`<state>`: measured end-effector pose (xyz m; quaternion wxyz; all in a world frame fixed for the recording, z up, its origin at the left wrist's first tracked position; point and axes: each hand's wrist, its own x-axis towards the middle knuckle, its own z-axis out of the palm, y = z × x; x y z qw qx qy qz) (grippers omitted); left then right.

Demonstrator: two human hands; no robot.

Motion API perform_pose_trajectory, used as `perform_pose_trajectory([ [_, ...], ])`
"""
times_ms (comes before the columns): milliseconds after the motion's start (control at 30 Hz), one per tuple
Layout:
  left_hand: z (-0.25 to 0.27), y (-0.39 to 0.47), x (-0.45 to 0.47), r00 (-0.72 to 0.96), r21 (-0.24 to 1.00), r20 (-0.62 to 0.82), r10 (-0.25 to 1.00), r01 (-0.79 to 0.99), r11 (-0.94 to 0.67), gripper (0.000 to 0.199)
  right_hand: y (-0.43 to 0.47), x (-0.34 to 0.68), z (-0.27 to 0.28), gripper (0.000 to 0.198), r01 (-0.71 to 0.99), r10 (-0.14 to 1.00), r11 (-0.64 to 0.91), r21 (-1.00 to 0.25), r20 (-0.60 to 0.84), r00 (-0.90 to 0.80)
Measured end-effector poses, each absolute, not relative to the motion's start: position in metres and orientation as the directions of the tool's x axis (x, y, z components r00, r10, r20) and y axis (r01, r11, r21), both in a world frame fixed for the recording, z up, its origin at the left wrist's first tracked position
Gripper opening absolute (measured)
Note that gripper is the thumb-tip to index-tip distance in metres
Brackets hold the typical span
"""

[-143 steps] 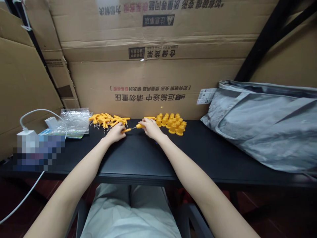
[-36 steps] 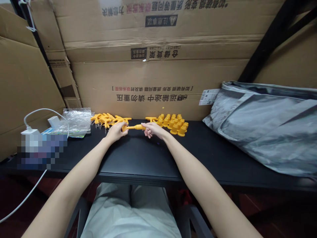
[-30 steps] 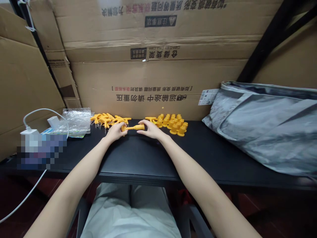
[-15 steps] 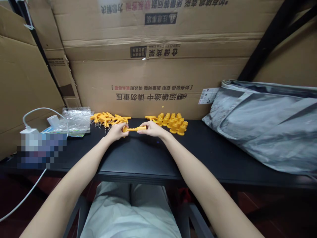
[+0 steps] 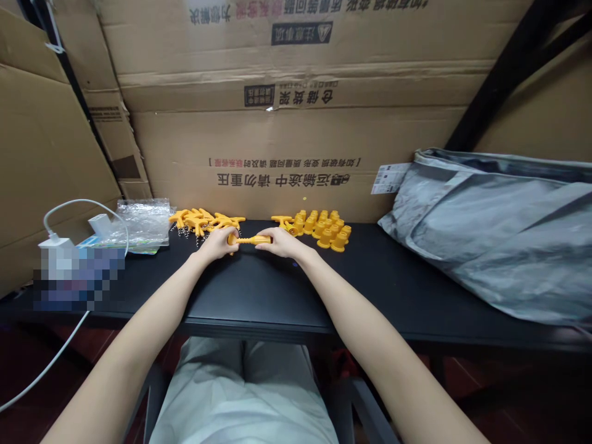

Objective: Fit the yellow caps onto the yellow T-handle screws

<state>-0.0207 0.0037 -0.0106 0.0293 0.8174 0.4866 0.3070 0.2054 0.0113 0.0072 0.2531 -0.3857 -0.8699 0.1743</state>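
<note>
My left hand is closed on the handle end of a yellow corkscrew, held level just above the black table. My right hand pinches the yellow sleeve at the other end. A ridged yellow shaft shows between the hands; the tip is hidden by my right fingers. Behind my left hand lies a heap of yellow T-handled corkscrews with bare metal spirals. Beyond my right hand stand several yellow bell-shaped bases in a cluster, with one yellow T-shaped piece at their left.
A grey fabric bag fills the right side of the table. Clear plastic wrapping lies at the left, near a white charger with a looping cable. Cardboard walls the back.
The sleeve in my right hand sits slightly closer to my left hand, and my right hand has shifted a little left. The piles are unchanged.
</note>
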Motion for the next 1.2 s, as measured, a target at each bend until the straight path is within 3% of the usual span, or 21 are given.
perform_pose_trajectory([
  [267, 0.001, 0.003, -0.026, 0.304, 0.457, 0.469, 0.829, 0.72, -0.522, 0.015, 0.015, 0.201, 0.004, 0.026, 0.582, 0.619, 0.776, -0.242, 0.466, -0.632],
  [433, -0.006, 0.007, -0.035, 0.367, 0.797, 0.059, 0.928, 0.543, -0.265, 0.021, 0.013, 0.201, 0.008, 0.022, 0.551, 0.479, 0.834, -0.012, 0.51, -0.714],
  [500, -0.009, 0.008, -0.038, 0.369, 0.842, 0.033, 0.929, 0.49, -0.225, 0.027, 0.013, 0.201, 0.008, 0.023, 0.548, 0.453, 0.836, 0.023, 0.533, -0.715],
  [633, -0.01, 0.008, -0.037, 0.336, 0.799, 0.146, 0.93, 0.514, -0.311, 0.023, 0.015, 0.204, 0.006, 0.023, 0.54, 0.459, 0.841, -0.015, 0.549, -0.699],
  [833, -0.008, 0.004, -0.031, 0.306, 0.481, 0.424, 0.852, 0.721, -0.498, 0.015, 0.012, 0.205, 0.001, 0.026, 0.544, 0.547, 0.823, -0.162, 0.485, -0.682],
  [1200, -0.01, 0.001, -0.023, 0.261, 0.422, 0.435, 0.862, 0.786, -0.452, 0.017, 0.015, 0.203, -0.002, 0.019, 0.53, 0.689, 0.722, -0.445, 0.386, -0.614],
])
